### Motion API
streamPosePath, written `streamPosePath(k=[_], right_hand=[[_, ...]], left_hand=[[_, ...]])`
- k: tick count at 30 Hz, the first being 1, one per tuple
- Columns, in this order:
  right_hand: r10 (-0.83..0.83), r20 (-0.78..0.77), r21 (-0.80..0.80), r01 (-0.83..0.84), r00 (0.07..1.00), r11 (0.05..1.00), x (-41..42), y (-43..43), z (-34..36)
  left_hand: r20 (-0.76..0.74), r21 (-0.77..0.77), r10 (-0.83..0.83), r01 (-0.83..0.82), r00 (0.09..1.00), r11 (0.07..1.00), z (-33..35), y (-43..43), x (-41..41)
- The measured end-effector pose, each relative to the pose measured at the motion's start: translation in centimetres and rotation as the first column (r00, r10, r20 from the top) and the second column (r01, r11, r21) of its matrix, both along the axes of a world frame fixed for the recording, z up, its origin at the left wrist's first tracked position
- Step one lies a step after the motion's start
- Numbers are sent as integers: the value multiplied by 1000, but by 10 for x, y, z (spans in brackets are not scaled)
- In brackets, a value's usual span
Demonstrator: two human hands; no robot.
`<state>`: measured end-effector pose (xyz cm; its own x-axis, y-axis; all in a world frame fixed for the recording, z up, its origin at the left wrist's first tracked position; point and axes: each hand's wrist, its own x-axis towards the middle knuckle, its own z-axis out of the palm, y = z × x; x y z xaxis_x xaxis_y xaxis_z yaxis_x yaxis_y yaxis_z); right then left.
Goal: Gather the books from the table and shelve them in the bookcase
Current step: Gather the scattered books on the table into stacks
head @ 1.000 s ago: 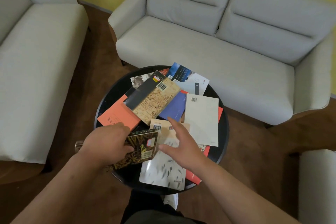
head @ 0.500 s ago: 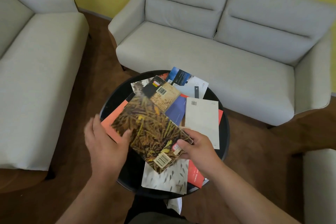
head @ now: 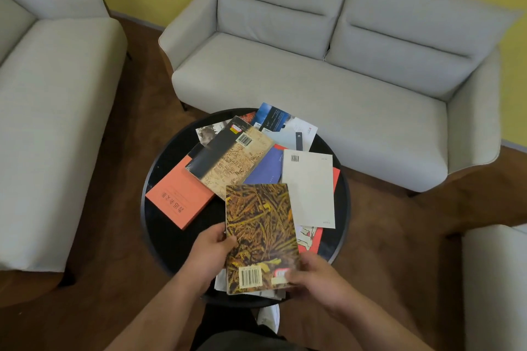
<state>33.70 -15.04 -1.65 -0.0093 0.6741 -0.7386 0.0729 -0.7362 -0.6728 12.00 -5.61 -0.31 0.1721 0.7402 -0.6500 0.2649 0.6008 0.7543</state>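
Observation:
A book with a yellow-brown straw-pattern cover point(head: 261, 232) is held flat over the near side of the round black table point(head: 159, 222), barcode toward me. My left hand point(head: 209, 251) grips its left edge. My right hand point(head: 316, 279) pinches its near right corner. A white book lies partly hidden beneath it. Several other books lie spread on the table: an orange one point(head: 178, 198), a tan-and-black one point(head: 228, 159), a blue one point(head: 265, 168), a cream one point(head: 309, 188), a red one point(head: 309, 238) and a blue-and-white one point(head: 285, 128). No bookcase is in view.
A grey two-seat sofa point(head: 328, 65) stands behind the table. Another grey sofa point(head: 48, 108) fills the left side. A pale seat corner point(head: 496, 279) is at the right. Brown floor surrounds the table, with yellow walls behind.
The straw-pattern book went from tilted in my left hand to squared up, lengthwise toward me, held by both hands. My right hand now grips its near corner.

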Motion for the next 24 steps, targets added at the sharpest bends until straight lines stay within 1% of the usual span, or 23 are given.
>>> streamPosePath(k=[1,2,3,4,5,6,8,9,13,16,18,20,21,24], right_hand=[[106,119,-12,-105,987,994,-1,-2,-5],[186,226,-39,-182,956,983,-2,-3,-10],[260,325,-65,-253,909,965,-4,-2,-16],[307,392,-76,-302,867,950,-7,-1,-16],[314,422,-52,-323,850,945,-11,2,-16],[270,399,-16,-288,876,958,-14,7,-15],[130,300,49,-151,945,987,-17,18,-15],[95,287,65,-118,953,991,-18,25,-16],[71,391,102,-120,918,988,-22,36,-23],[36,437,130,-102,899,986,-21,34,-25],[29,469,161,-118,882,980,-22,33,-27],[35,540,202,-170,841,965,-24,32,-27],[22,553,220,-171,833,960,-24,31,-29],[-33,498,226,-93,867,970,-24,31,-29]], left_hand=[[-106,50,-95,101,990,994,-7,-1,-2],[-243,95,-207,236,948,967,-15,-2,-5],[-398,113,-310,381,863,918,-21,-5,-7],[-532,114,-365,492,764,863,-27,-7,-9],[-589,108,-378,533,714,839,-32,-9,-10],[-567,123,-366,515,738,848,-36,-11,-10],[-434,153,-309,408,846,900,-40,-14,-9],[-400,163,-279,368,873,916,-41,-14,-7],[-369,211,-156,246,916,946,-43,-14,-6],[-309,211,-118,189,944,959,-49,-9,-9],[-311,209,-119,190,943,959,-52,-7,-8],[-338,212,-122,202,933,956,-54,-8,-7],[-341,219,-115,198,933,955,-54,-9,-6],[-315,268,-80,170,946,948,-60,-9,-10]])
